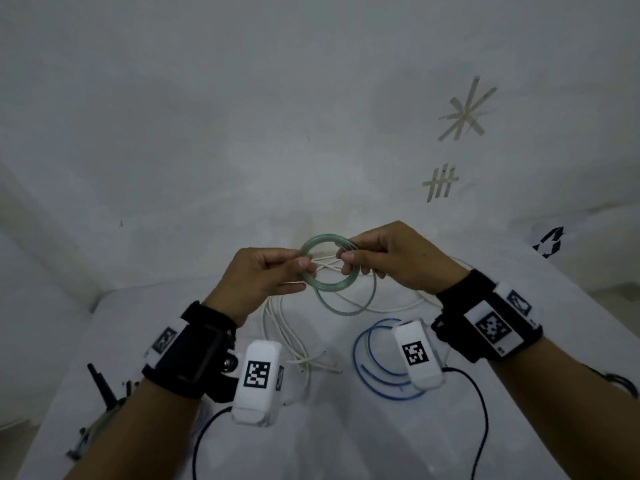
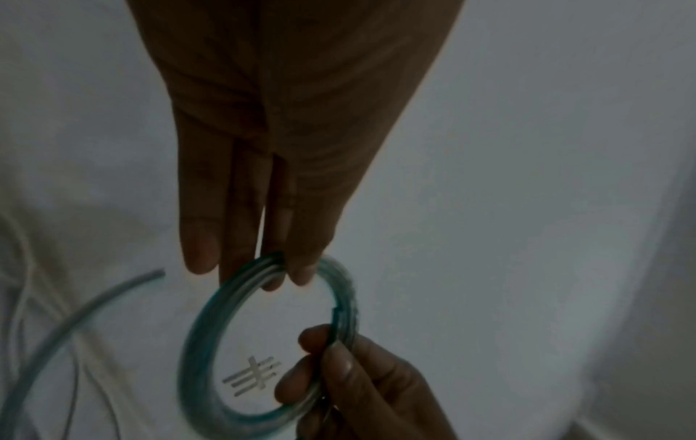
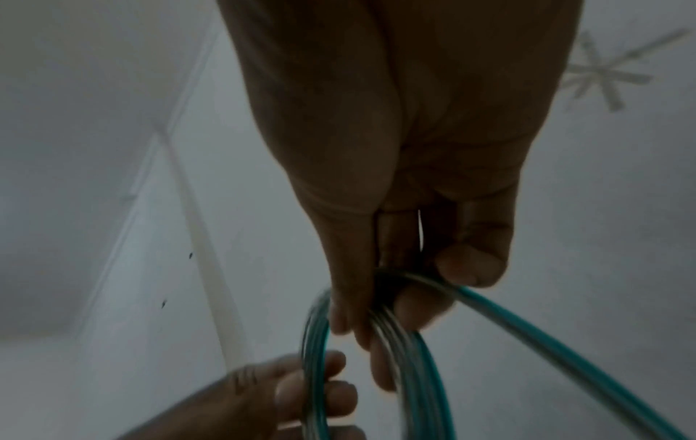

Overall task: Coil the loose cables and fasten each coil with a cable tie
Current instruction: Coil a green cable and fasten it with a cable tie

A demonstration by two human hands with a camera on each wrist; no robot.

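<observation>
Nearest, blue cable (image 1: 377, 362) and white cable (image 1: 284, 327) lie loose on the white table (image 1: 346, 445). Above them, left hand (image 1: 263, 275) and right hand (image 1: 391, 258) each pinch opposite sides of the green cable coil (image 1: 325, 268), held aloft. Beyond, tape marks (image 1: 464, 112) on the wall.

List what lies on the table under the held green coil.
Under the green coil: white cable, pale cable ties. Both hands cover the rest.
</observation>
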